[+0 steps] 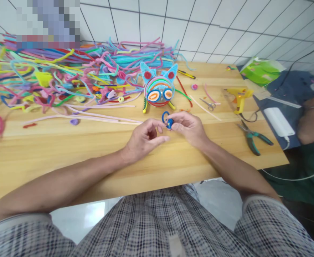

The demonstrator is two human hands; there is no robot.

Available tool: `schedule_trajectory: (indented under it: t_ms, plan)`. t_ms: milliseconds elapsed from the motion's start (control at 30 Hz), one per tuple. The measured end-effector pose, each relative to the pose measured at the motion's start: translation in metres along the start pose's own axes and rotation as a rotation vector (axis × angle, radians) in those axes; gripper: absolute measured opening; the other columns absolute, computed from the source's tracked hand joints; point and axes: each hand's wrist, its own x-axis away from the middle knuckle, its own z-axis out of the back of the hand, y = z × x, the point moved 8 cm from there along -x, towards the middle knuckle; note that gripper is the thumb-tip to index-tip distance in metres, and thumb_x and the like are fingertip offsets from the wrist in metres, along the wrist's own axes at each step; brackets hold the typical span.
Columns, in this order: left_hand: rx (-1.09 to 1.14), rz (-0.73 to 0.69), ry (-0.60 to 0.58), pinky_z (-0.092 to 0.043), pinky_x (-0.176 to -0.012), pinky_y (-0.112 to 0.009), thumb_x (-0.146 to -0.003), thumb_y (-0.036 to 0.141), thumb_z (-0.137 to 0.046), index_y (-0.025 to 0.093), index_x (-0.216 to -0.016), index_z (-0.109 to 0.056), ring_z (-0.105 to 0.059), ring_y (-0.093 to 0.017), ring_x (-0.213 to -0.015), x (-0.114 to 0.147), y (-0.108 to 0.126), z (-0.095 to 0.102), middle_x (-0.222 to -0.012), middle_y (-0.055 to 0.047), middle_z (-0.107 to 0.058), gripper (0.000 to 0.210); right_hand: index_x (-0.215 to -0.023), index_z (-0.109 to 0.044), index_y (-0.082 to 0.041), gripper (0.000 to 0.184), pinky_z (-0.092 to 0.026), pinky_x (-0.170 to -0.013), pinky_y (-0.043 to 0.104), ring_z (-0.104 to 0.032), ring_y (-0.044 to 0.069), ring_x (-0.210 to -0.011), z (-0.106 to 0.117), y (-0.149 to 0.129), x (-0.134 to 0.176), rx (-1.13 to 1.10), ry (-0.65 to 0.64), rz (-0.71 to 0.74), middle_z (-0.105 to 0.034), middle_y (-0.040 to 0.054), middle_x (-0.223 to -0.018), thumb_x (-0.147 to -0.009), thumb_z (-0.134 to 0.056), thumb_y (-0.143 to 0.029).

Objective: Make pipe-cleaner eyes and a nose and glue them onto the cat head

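Pinching blue piece [170,124], perhaps coiled | right hand [191,128] | table edge [167,184] well apart

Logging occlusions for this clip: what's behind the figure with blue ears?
Behind the figure, pipe cleaners show, plus a yellow cutter off right; whatever lies directly behind it is covered.

The wooden table [92,139] bears pipe cleaners [88,73], scissors [209,104] and pliers [250,135].
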Motion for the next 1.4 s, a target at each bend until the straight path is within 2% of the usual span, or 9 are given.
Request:
schedule_trajectory:
  t_ms: [100,200,333,433,733,900,1000,1200,1400]
  plan:
    - [-0.176,-0.113,0.023,-0.042,-0.059,-0.022,-0.088,0.031,-0.089,0.021,-0.115,-0.067,-0.047,-0.007,-0.058,0.000,0.005,0.002,-0.087,0.004,-0.063,0.036,-0.106,-0.081,-0.023,0.048,-0.067,-0.077,0.029,-0.077,0.015,-0.079,-0.004,0.009,-0.001,-0.036,0.010,-0.024,-0.084,0.0020,-0.095,-0.077,-0.100,-0.057]
    - [-0.296,-0.194,0.046,-0.046,-0.064,-0.023,-0.092,0.026,-0.083,0.021,-0.120,-0.067,-0.050,-0.007,-0.061,-0.002,0.006,0.004,-0.098,0.001,-0.067,0.033,-0.106,-0.078,-0.024,0.051,-0.066,-0.078,0.029,-0.079,0.015,-0.085,-0.008,0.016,-0.001,-0.065,0.033,-0.053,-0.085,0.0022,-0.099,-0.074,-0.102,-0.056]
    - [-0.352,-0.270,0.066,-0.047,-0.067,-0.024,-0.093,0.022,-0.079,0.021,-0.111,-0.069,-0.053,-0.010,-0.062,-0.004,0.007,0.006,-0.086,0.003,-0.065,0.020,-0.102,-0.072,-0.022,0.055,-0.062,-0.070,0.025,-0.076,0.014,-0.078,-0.011,0.023,0.000,-0.101,0.060,-0.106,-0.086,0.0025,-0.096,-0.069,-0.105,-0.052]
    - [-0.348,-0.201,0.049,-0.046,-0.064,-0.024,-0.094,0.024,-0.074,0.020,-0.111,-0.071,-0.052,-0.010,-0.060,-0.005,-0.001,0.006,-0.078,0.004,-0.064,0.018,-0.098,-0.070,-0.022,0.055,-0.059,-0.066,0.024,-0.073,0.012,-0.072,-0.012,0.023,0.000,-0.088,0.063,-0.119,-0.084,0.0017,-0.091,-0.068,-0.106,-0.051]
    - [-0.259,-0.025,0.053,-0.042,-0.060,-0.025,-0.091,0.026,-0.068,0.019,-0.108,-0.076,-0.053,-0.011,-0.058,-0.003,-0.012,0.006,-0.071,0.003,-0.064,0.020,-0.098,-0.068,-0.024,0.044,-0.055,-0.065,0.024,-0.066,0.011,-0.068,-0.012,0.015,0.003,-0.005,0.088,-0.035,-0.072,-0.0034,-0.081,-0.081,-0.095,-0.054]
    - [-0.284,-0.051,0.028,-0.041,-0.062,-0.026,-0.092,0.028,-0.067,0.019,-0.093,-0.073,-0.052,-0.011,-0.060,-0.006,-0.004,0.005,-0.070,0.002,-0.062,0.011,-0.093,-0.066,-0.024,0.033,-0.043,-0.053,0.022,-0.051,0.008,-0.055,-0.015,0.010,0.004,-0.002,0.085,-0.048,-0.063,-0.0072,-0.070,-0.082,-0.091,-0.043]
    - [-0.311,-0.069,-0.007,-0.039,-0.062,-0.025,-0.093,0.025,-0.063,0.018,-0.087,-0.070,-0.052,-0.011,-0.060,-0.007,-0.002,0.003,-0.070,0.002,-0.062,0.011,-0.095,-0.069,-0.023,0.023,-0.035,-0.049,0.022,-0.046,0.006,-0.052,-0.013,0.005,0.007,0.045,0.102,-0.051,-0.064,-0.0069,-0.071,-0.083,-0.085,-0.032]
    - [-0.373,-0.047,-0.085,-0.038,-0.063,-0.025,-0.095,0.024,-0.059,0.019,-0.087,-0.067,-0.046,-0.011,-0.059,-0.006,-0.006,-0.001,-0.067,0.004,-0.059,0.012,-0.101,-0.074,-0.022,0.021,-0.037,-0.048,0.023,-0.049,0.007,-0.052,-0.008,-0.003,0.010,0.156,0.106,-0.042,-0.065,-0.0065,-0.070,-0.081,-0.080,-0.026]
    - [-0.355,-0.059,-0.155,-0.037,-0.063,-0.027,-0.099,0.030,-0.059,0.020,-0.082,-0.060,-0.046,-0.013,-0.062,-0.006,0.001,-0.006,-0.067,0.003,-0.054,0.020,-0.098,-0.075,-0.022,0.019,-0.048,-0.055,0.024,-0.063,0.011,-0.064,-0.012,0.003,0.008,0.150,0.016,-0.065,-0.074,-0.0010,-0.080,-0.081,-0.081,-0.028]
